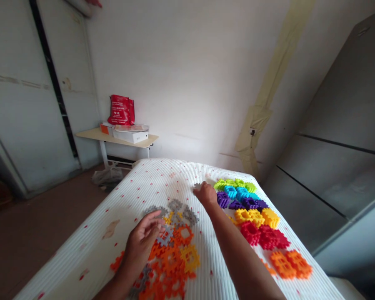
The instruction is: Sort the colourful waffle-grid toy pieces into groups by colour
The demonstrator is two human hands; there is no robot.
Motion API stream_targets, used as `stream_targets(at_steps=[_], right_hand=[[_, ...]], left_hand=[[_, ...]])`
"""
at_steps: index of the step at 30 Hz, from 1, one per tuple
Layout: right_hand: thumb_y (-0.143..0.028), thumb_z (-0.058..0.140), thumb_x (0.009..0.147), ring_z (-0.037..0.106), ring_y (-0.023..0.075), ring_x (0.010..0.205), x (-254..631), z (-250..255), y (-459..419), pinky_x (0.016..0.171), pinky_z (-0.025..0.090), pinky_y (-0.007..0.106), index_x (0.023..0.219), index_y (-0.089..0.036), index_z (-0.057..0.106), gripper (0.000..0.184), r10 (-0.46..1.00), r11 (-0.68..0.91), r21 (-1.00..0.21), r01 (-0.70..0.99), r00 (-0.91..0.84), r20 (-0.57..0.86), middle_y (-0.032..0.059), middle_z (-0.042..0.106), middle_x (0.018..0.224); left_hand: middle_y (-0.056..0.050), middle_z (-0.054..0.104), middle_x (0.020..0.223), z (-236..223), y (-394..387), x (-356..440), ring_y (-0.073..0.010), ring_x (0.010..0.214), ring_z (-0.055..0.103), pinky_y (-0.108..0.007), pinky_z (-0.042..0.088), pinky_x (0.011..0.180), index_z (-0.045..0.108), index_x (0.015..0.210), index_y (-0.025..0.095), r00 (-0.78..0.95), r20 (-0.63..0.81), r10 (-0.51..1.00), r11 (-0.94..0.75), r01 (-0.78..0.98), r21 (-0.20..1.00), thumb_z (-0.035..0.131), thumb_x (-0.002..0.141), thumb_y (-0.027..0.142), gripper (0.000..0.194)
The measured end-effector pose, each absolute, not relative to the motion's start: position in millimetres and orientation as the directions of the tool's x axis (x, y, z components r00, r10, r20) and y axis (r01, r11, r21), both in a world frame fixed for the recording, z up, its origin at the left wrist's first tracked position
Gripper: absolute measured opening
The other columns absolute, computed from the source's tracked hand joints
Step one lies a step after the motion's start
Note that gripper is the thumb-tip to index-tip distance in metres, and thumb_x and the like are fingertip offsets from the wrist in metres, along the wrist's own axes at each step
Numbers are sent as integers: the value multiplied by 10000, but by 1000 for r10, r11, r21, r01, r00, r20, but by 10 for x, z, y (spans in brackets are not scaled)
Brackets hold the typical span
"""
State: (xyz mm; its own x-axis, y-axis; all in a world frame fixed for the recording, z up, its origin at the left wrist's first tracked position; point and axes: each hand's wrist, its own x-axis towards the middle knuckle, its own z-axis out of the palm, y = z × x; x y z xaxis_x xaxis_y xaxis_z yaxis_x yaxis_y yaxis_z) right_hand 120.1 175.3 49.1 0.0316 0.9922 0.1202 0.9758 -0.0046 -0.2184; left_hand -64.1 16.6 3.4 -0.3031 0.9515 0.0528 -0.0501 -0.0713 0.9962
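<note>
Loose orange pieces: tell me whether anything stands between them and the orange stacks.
The right forearm crosses between the loose orange pieces and the orange stacks in this view; its height cannot be told.

Place: room in a home, by appearance. Evidence: pale panelled doors (15, 112), stained; plain white wall (181, 83) with socket (253, 132) and yellowish tape (270, 83); small light-topped table (92, 133) bearing red carrier bag (121, 110) and white box (131, 136); tall grey unit (337, 166), possibly a refrigerator; white ribbed cover (90, 233), red-spotted; brightly coloured interlocking plastic pieces (251, 233), toy-like, on it.
</note>
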Motion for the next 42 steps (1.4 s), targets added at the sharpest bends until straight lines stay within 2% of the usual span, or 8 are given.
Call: stream_targets(at_steps=[5, 15, 24, 28, 31, 34, 37, 42], right_hand=[[-335, 530, 798, 614, 287, 1005, 1159, 360, 2037, 788, 466, 328, 1098, -55, 602, 417, 996, -68, -198, 978, 79, 50, 207, 642, 1065], [-307, 609, 755, 598, 295, 1037, 1025, 242, 2142, 798, 474, 377, 1096, -108, 620, 395, 994, -109, -153, 982, 109, -13, 196, 640, 1083], [-254, 585, 796, 591, 297, 1047, 1013, 191, 2049, 804, 467, 389, 1126, -94, 579, 367, 993, -114, -137, 984, 116, 5, 224, 619, 1078], [-257, 587, 798, 585, 288, 1052, 1030, 180, 2043, 817, 459, 379, 1131, -92, 563, 373, 996, -88, -131, 988, 90, 7, 218, 612, 1082], [-314, 596, 784, 593, 286, 1030, 1055, 221, 2012, 806, 458, 377, 1153, -111, 541, 425, 997, -78, -129, 989, 79, 6, 189, 623, 1064], [-374, 577, 786, 583, 299, 1028, 1088, 279, 1907, 799, 451, 385, 1208, -104, 490, 509, 997, -53, -129, 990, 60, 48, 192, 610, 1073], [-331, 518, 821, 558, 300, 1047, 1126, 318, 1730, 808, 435, 387, 1235, -94, 456, 481, 992, 10, -126, 992, 5, 123, 203, 582, 1108], [-241, 508, 814, 574, 251, 1010, 1161, 337, 1438, 838, 417, 332, 1175, -125, 532, 379, 971, 211, -158, 965, -188, 147, 157, 613, 1079]], left_hand=[[-50, 681, 839, 9, 181, -651, -198, 743, 674, -326, 539, 735, 569, 1052, 152, -309, 56, 950, -78, -58, 995, 628, 668, 476, 507], [-48, 685, 844, -4, 184, -657, -183, 715, 667, -324, 537, 732, 584, 1056, 154, -328, 70, 942, -86, -34, 996, 616, 683, 439, 471], [-59, 682, 867, -21, 196, -707, -175, 720, 660, -317, 536, 722, 567, 1065, 149, -333, 92, 938, -108, -30, 994, 606, 710, 429, 454], [-61, 685, 881, -60, 208, -752, -178, 735, 656, -315, 529, 721, 572, 1075, 164, -333, 159, 929, -135, 93, 986, 547, 756, 395, 395], [-46, 693, 890, -48, 210, -789, -186, 795, 644, -310, 503, 758, 635, 995, 209, -227, 316, 921, -196, 431, 881, 520, 762, 310, 279], [-31, 694, 878, 18, 194, -794, -202, 857, 609, -328, 465, 810, 679, 846, 244, 48, 376, 926, -293, 718, 631, 527, 731, 223, 191], [-34, 679, 897, 77, 161, -764, -219, 909, 574, -356, 441, 835, 681, 849, 241, 209, 321, 924, -342, 828, 445, 546, 702, 176, 210], [-46, 645, 978, 36, 127, -728, -204, 937, 564, -342, 436, 843, 670, 875, 229, 240, 277, 930, -334, 866, 371, 547, 702, 140, 231]])
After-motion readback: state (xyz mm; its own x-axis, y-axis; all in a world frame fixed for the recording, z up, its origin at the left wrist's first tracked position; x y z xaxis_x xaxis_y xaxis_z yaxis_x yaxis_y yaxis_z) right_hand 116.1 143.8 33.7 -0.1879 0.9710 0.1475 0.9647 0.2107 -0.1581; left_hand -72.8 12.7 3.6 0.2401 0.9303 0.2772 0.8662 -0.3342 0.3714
